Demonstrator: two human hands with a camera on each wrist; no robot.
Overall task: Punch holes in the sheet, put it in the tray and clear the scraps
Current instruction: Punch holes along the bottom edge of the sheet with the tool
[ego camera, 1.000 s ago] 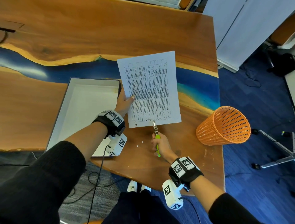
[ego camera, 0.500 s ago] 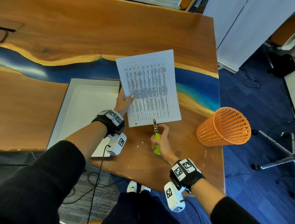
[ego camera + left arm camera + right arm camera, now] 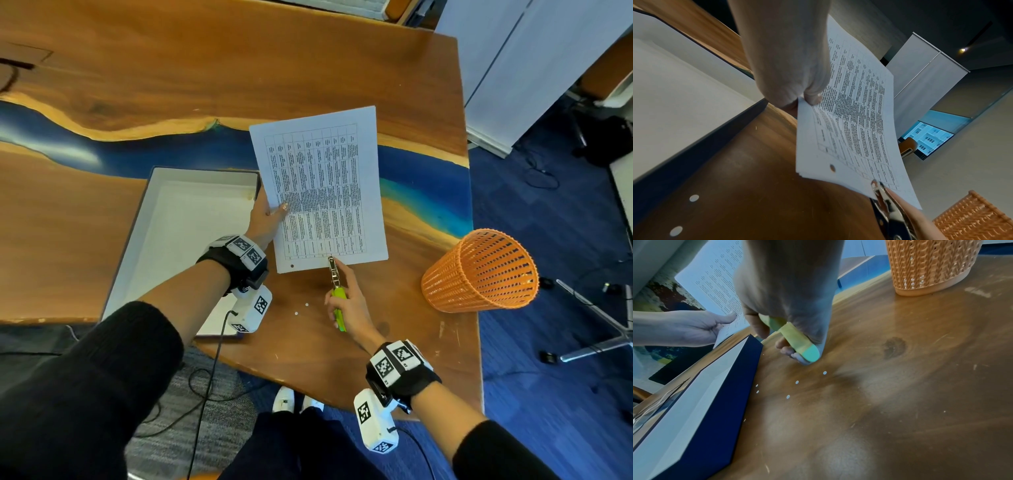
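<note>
A printed sheet is held above the table, pinched at its left edge by my left hand, thumb on top. One punched hole shows near its near left corner. My right hand grips a green-handled hole punch, whose metal head bites the sheet's near edge. The green handle end sticks out below the fingers. Small round white scraps lie on the wood under the sheet. The white tray stands left of the sheet.
An orange mesh basket stands upright at the table's right edge. The table ends just right of it and near my body. Cables hang from the wrist cameras over the near edge.
The sheet has shifted slightly away and left. My right hand's fingers have loosened around the punch handles, the forefinger stretching toward the sheet's edge.
</note>
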